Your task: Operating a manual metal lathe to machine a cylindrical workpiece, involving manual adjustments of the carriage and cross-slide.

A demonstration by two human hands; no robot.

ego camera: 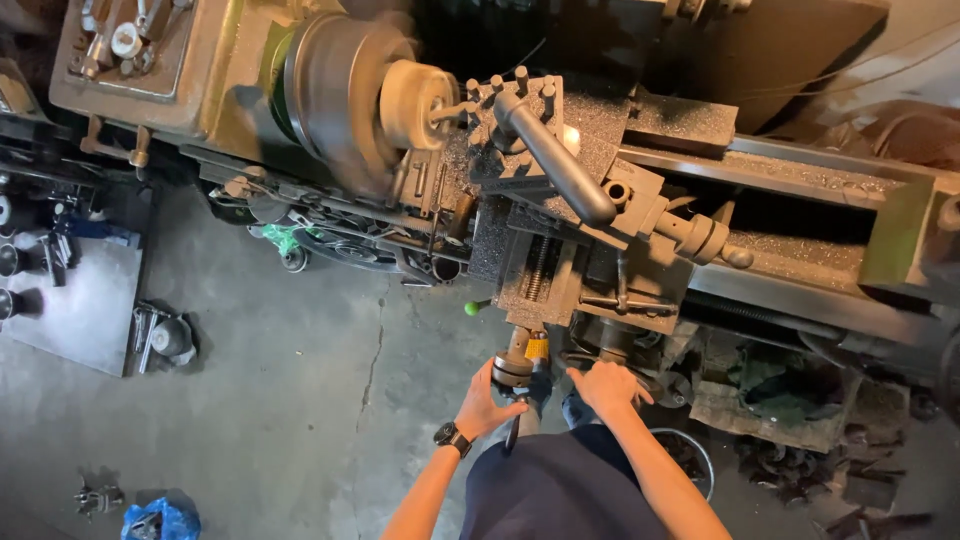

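Observation:
I look down on a metal lathe (200, 90) whose chuck (335, 95) is blurred by spinning, with a pale round workpiece (415, 103) in it. The tool post (515, 115) sits against the workpiece, a long dark lever (555, 160) rising from it. My left hand (487, 403), with a black wristwatch, is closed around the cross-slide handwheel (512, 368) at the front of the carriage. My right hand (608, 385) rests on a second handwheel on the carriage apron, which it largely hides; fingers curled over it.
A green-knobbed lever (473, 308) sticks out left of the carriage. The concrete floor (300, 420) is cracked. A grey board (85, 305) with metal parts lies at left, a blue bag (160, 520) bottom left, scrap and a round bin (690, 460) at right.

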